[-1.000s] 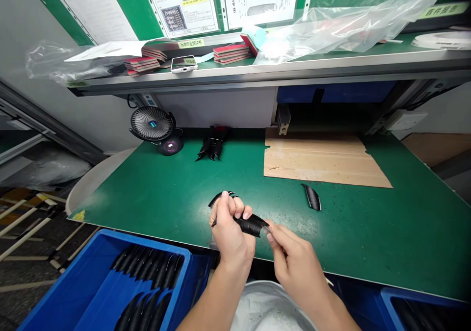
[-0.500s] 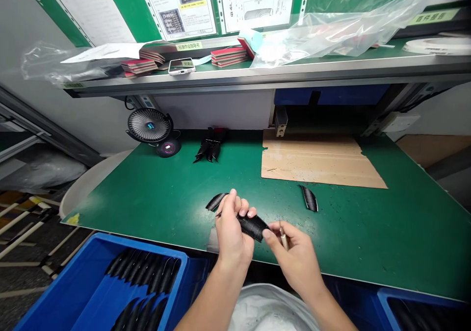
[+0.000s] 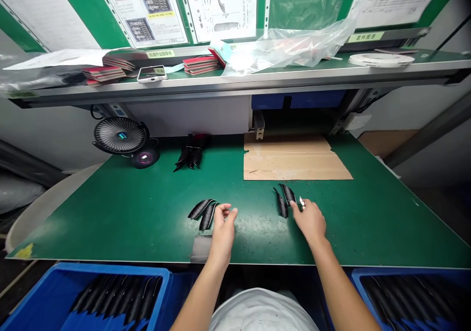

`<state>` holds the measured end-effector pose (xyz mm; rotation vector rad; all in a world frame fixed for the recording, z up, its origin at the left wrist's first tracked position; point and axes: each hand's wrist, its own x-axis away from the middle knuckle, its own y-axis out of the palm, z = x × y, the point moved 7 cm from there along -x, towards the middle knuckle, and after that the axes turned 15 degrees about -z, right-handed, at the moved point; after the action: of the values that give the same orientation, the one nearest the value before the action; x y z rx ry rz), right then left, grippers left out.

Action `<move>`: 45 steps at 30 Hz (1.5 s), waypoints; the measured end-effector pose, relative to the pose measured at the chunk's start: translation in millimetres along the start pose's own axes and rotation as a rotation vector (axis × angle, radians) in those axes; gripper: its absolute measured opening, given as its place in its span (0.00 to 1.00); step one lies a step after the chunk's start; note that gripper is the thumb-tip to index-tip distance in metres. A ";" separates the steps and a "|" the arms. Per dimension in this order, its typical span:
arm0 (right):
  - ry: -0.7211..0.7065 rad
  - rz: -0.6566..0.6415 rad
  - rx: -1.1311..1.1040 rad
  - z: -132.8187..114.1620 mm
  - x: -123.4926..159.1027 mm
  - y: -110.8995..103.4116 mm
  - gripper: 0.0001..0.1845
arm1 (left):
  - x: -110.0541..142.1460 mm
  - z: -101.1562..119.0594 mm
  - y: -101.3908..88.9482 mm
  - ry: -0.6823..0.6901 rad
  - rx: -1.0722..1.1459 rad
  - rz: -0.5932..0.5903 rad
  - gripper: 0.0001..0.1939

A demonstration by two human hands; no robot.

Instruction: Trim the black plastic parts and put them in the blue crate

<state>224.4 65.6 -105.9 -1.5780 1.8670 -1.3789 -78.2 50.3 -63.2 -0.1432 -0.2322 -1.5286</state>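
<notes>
Left hand (image 3: 223, 230) is empty, fingers loosely curled, just right of two curved black strips (image 3: 208, 216) lying diagonally. Right hand (image 3: 309, 219) pinches a small metal-tipped tool (image 3: 301, 203), nearest a second strip pair (image 3: 284, 199), long axes roughly front-to-back, on the green counter (image 3: 342, 235).

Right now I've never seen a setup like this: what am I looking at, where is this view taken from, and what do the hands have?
This view comes from a camera worn on a person's head, looking forward and down, so the forearms at the bottom are that person's own. There is no machine, just bare hands. The left hand appears empty, just beside two curved black strips on a green work mat. The right hand seems to pinch a small metal-tipped tool, next to two more black strips. Beyond them lies a sheet of cardboard. Below the near edge sits a blue crate of similar black strips.
</notes>
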 end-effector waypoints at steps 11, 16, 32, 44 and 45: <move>-0.707 -0.273 -0.409 -118.3 111.8 -14.5 0.16 | 12.0 72.2 65.9 0.031 0.881 -0.334 0.13; -0.730 -0.437 -0.767 -126.6 142.1 -18.0 0.21 | 18.1 93.7 41.4 0.230 1.122 -0.126 0.20; -0.576 -0.874 -0.856 -143.1 148.3 0.4 0.19 | 47.0 111.4 38.9 0.533 0.937 -0.220 0.19; -0.705 -0.573 -0.522 -149.8 146.7 -15.5 0.16 | 44.7 110.2 40.3 0.563 0.874 -0.244 0.19; -0.711 -0.555 -0.503 -149.7 146.1 -15.9 0.16 | 44.4 109.7 40.9 0.554 0.876 -0.237 0.19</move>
<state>72.1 4.5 24.8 -2.5355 1.4240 -0.3516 -42.8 34.8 55.9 1.0151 -0.4585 -1.5086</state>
